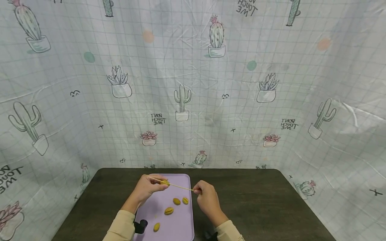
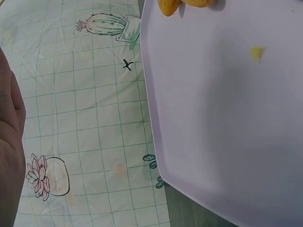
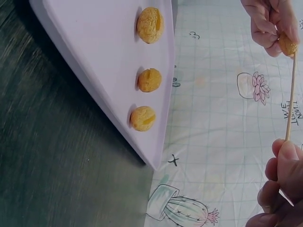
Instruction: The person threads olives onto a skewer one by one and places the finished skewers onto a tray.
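Observation:
My left hand (image 1: 147, 187), over the far part of the lilac tray (image 1: 181, 231), pinches a small yellow-brown oval fruit (image 1: 165, 182) between thumb and fingertips. A thin wooden skewer (image 1: 182, 187) runs from that fruit to my right hand (image 1: 207, 198), whose thumb and curled fingers grip its other end just past the tray's right edge. In the right wrist view the skewer (image 3: 291, 94) meets the held fruit (image 3: 288, 43), and its far tip is out of sight there. Only the side of the left hand (image 2: 9, 142) appears in the left wrist view.
Several wrinkled, slit fruits lie on the tray, among them one near its middle (image 1: 169, 211) and one lower down (image 1: 156, 227). A yellow scrap (image 2: 257, 52) lies on the tray too. The dark wooden table (image 1: 265, 204) meets a cactus-print sheet (image 1: 181, 140) behind.

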Demonstrator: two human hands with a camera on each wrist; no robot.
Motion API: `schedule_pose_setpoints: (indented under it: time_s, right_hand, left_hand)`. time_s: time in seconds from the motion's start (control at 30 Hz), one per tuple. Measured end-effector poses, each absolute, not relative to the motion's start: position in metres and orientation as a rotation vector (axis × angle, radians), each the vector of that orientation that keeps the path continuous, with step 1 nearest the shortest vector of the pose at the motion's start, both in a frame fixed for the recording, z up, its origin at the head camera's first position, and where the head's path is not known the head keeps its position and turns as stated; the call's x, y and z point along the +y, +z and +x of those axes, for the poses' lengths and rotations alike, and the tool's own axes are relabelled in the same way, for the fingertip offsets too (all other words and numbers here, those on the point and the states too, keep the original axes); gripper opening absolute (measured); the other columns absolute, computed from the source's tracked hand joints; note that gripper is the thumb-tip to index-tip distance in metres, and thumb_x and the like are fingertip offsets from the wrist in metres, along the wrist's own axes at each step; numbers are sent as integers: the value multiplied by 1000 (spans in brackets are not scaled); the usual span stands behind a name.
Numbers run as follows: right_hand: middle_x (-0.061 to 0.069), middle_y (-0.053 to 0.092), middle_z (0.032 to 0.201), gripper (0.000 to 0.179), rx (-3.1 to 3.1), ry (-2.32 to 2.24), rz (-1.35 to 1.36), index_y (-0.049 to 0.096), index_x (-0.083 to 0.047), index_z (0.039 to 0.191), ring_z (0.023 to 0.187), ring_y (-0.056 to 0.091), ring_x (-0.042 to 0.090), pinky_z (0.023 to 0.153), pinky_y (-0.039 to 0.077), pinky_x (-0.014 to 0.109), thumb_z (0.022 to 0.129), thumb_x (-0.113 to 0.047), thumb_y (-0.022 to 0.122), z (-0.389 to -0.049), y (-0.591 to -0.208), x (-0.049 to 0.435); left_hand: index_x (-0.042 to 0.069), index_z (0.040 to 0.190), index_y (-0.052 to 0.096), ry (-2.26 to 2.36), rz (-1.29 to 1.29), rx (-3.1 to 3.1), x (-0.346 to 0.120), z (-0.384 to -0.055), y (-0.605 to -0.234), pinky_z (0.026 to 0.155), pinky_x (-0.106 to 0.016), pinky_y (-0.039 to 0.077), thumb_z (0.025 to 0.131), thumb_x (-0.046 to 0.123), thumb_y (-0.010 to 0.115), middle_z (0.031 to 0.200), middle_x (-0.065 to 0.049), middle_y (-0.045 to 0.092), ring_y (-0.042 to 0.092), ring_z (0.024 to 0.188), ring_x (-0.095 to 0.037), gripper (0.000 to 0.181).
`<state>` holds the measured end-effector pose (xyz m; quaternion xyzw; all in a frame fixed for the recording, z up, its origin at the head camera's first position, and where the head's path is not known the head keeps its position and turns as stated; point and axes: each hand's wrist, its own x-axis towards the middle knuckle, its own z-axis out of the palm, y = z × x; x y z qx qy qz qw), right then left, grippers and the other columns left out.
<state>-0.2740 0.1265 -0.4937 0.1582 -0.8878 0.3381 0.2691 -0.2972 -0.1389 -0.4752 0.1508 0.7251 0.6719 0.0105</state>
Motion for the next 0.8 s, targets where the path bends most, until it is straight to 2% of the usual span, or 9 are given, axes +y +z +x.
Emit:
schedule_pose_setpoints:
  time_s: [0.2, 0.43, 0.8]
  right_hand:
    - [-7, 63, 74, 31, -2390, 928, 448, 66, -15, 74, 67, 57, 9, 59, 49, 29, 79, 15, 74, -274, -492, 124]
    - [-6, 63, 75, 30, -2397, 941, 451, 66, -13, 74, 67, 55, 8, 59, 48, 28, 79, 16, 73, -275, -491, 122]
    - [-6, 63, 76, 31, -2392, 942, 449, 66, -13, 74, 68, 58, 8, 60, 50, 28, 78, 16, 73, -277, -489, 120]
  left_hand:
    - [-2, 105, 78, 2100, 454, 2253, -137, -297, -474, 75, -28, 57, 82, 10, 85, 113, -18, 71, 65, 93, -21, 27]
    - [-3, 105, 77, 2114, 473, 2243, -136, -300, -474, 74, -28, 57, 81, 8, 86, 105, -8, 74, 65, 90, -18, 27]
    - [-4, 105, 77, 2120, 485, 2223, -133, -301, -471, 74, -29, 58, 81, 8, 86, 101, -4, 74, 65, 87, -18, 29]
